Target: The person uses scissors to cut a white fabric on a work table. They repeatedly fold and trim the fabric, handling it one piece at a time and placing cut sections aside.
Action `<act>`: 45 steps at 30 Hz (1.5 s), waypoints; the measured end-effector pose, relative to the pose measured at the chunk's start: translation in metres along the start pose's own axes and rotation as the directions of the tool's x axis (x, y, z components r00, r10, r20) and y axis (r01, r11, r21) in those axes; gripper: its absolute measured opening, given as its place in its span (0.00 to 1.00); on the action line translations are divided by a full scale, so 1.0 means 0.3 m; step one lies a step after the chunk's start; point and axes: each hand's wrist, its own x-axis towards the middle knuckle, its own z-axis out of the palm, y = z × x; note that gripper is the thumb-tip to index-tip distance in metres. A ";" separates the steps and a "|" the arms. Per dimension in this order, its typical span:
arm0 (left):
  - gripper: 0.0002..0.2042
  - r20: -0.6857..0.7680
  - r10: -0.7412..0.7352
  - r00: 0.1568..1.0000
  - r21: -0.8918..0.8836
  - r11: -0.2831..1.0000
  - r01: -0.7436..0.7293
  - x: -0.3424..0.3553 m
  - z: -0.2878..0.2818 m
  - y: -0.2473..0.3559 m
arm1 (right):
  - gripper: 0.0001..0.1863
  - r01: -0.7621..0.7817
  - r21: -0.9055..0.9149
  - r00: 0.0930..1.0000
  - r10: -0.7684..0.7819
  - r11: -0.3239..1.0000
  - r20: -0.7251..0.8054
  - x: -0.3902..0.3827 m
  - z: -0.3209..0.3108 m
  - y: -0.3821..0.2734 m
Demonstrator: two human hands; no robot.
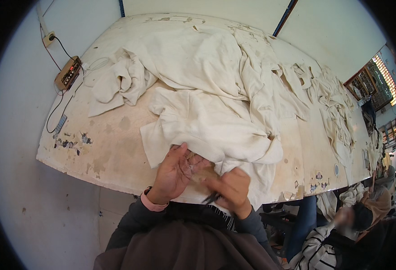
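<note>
A cream cloth garment or panel [216,126] lies bunched on the table, its near edge at my hands. My left hand [175,173] is palm up, thumb on the cloth's edge and fingers partly beneath it. Thin loose threads [191,163] cross its palm and fingers. Close by on the right, my right hand [232,189] is smeared by motion, with its fingers curled. A small dark tool [212,198], its shape like thread snips, sticks out from under that hand. Its blades are too blurred to tell whether they are apart.
More cream cloth [198,58] lies heaped across the worn table [112,144], with another pile [335,108] at the right. A brown box with red lights [68,73] and cables stands at the left edge near a grey remote [60,123]. A person [324,243] sits at the lower right.
</note>
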 end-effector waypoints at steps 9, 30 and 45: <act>0.21 0.143 -0.130 0.981 0.200 0.975 0.100 -0.023 -0.030 0.083 | 0.23 -0.225 -0.137 0.947 0.183 0.965 -0.262 0.038 0.064 0.014; 0.17 0.324 0.260 0.910 0.940 -0.199 -0.278 -0.051 0.035 0.208 | 0.12 -0.145 -0.488 0.984 0.175 0.861 0.017 0.024 0.128 0.087; 0.13 0.107 -0.229 0.968 0.898 0.441 0.006 0.080 0.022 0.196 | 0.06 -0.551 0.682 0.752 0.640 0.481 0.156 0.125 -0.163 -0.053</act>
